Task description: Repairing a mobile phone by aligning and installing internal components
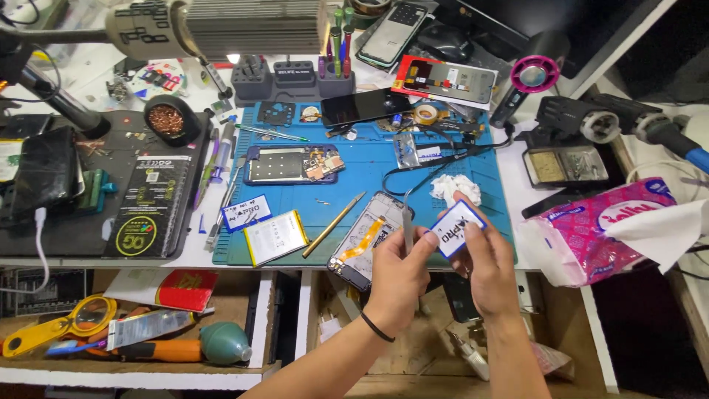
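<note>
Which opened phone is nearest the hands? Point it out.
The opened phone with the orange ribbon cable, lying tilted at the blue mat's front edge, just beside the left hand. The other opened phone lies level, farther back on the mat.

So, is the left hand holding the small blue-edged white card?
No, the right hand holds the blue-edged card; the left hand holds metal tweezers.

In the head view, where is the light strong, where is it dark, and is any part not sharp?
Head view: light falls strongly on the blue mat; the open drawers below lie in shadow; the lamp head looks slightly soft; left hand and right hand are sharp.
</note>
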